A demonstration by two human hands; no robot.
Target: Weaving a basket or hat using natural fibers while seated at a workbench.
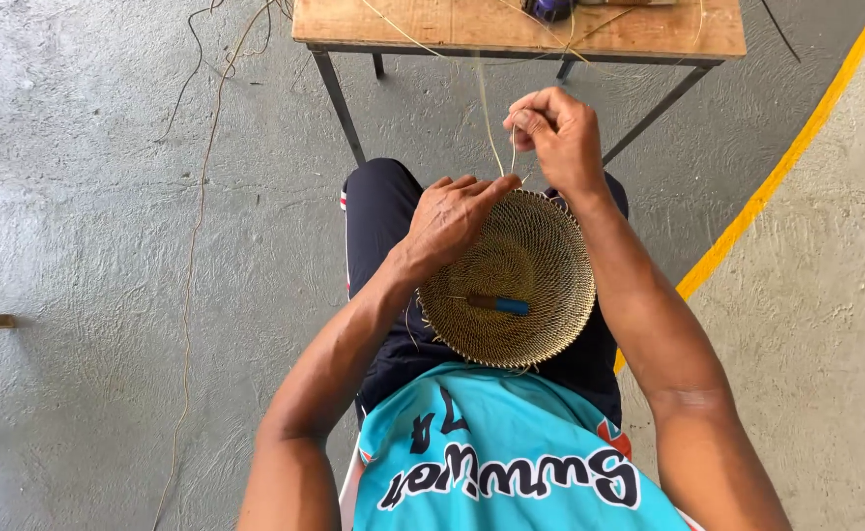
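Woven basket (541, 246), bowl formed, rim unfinished. L hand (449, 218) flat on rim, fingers open. R hand (557, 133) just above, pinching strand (492, 138). Blue-handled tool (499, 304) inside.

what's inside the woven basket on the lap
Inside the woven basket lies a small tool with a blue handle, across the bottom. The left hand covers the upper left rim, so anything beneath it is hidden.
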